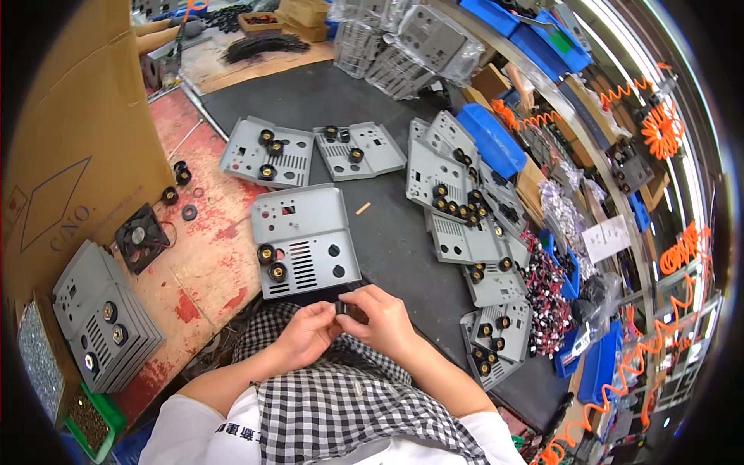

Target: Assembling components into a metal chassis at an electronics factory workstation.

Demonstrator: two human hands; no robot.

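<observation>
My left hand (308, 332) and my right hand (377, 318) meet in front of my checked apron, fingers pinched together on a small black part (341, 308). The fingers cover most of it, so its exact kind is hidden. Just beyond my hands lies a grey metal panel (304, 221) with slots, round holes and a folded edge. On the panel's left side sit two black round sockets (272, 262) with brass-coloured centres. Two holes toward its right side show no socket. Neither hand touches the panel.
More grey panels (267, 151) with sockets lie beyond and in overlapping rows at right (457, 186). A panel stack (105, 322), a black fan (142, 238) and a cardboard box (77, 139) stand at left. A green bin (97, 422) holds small brass-coloured pieces. Blue bins (492, 139) line the right.
</observation>
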